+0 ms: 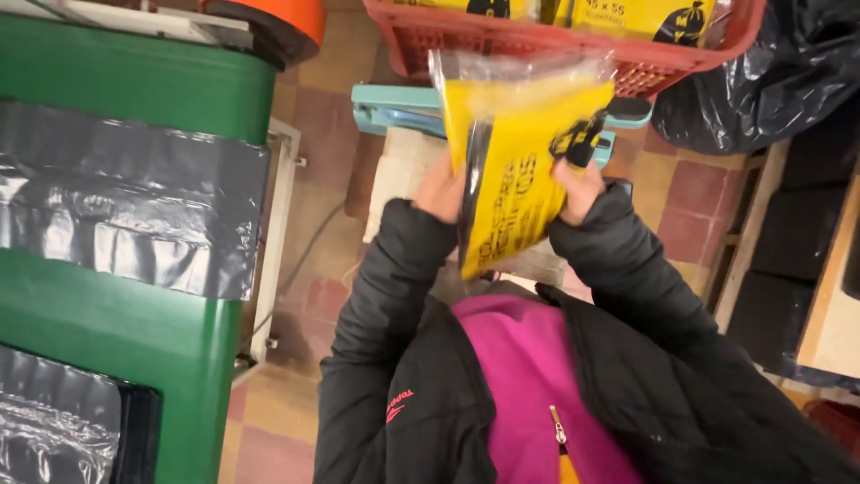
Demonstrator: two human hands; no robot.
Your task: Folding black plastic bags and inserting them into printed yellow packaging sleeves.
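Note:
I hold a yellow plastic packet with black print upright in front of my chest; its clear top flap sticks up. My left hand grips its left edge, where a dark roll of bags shows inside. At the packet's right edge my right hand pinches it near a black printed figure. Both sleeves are black, over a magenta top. Behind the packet lies a teal heat sealer on a pale stand.
A red plastic crate with more yellow packets stands at the top. A green machine wrapped in black film fills the left. Black bags and dark stacks on wooden shelves sit at the right. The floor is tiled.

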